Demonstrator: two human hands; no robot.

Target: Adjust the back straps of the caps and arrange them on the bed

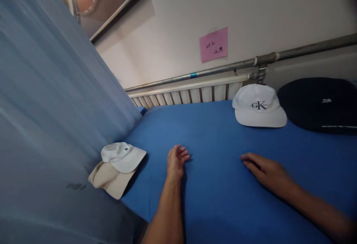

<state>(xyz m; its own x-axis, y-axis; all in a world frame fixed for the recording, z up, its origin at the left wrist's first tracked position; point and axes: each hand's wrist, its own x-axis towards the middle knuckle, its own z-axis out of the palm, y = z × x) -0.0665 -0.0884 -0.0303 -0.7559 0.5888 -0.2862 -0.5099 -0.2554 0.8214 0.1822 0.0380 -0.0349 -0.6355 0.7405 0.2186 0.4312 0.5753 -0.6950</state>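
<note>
My left hand (pixel 176 160) rests on its edge on the blue sheet (pixel 212 140), fingers loosely curled and apart, holding nothing. My right hand (pixel 264 169) lies flat, palm down, on the sheet to the right, fingers stretched out and empty. Left of my left hand a white cap (pixel 122 156) sits stacked on a beige cap (pixel 110 181) at the sheet's edge. Farther back, a white cap with black letters (pixel 259 106) lies beyond my right hand, and a dark navy cap (pixel 318 104) sits beside it on the right.
A grey-blue curtain (pixel 47 99) fills the left side. A metal rail (pixel 223 69) and white slatted bed frame (pixel 192 93) run along the wall behind the sheet. A pink note (pixel 213 44) is stuck on the wall; a framed picture (pixel 111 2) hangs upper left.
</note>
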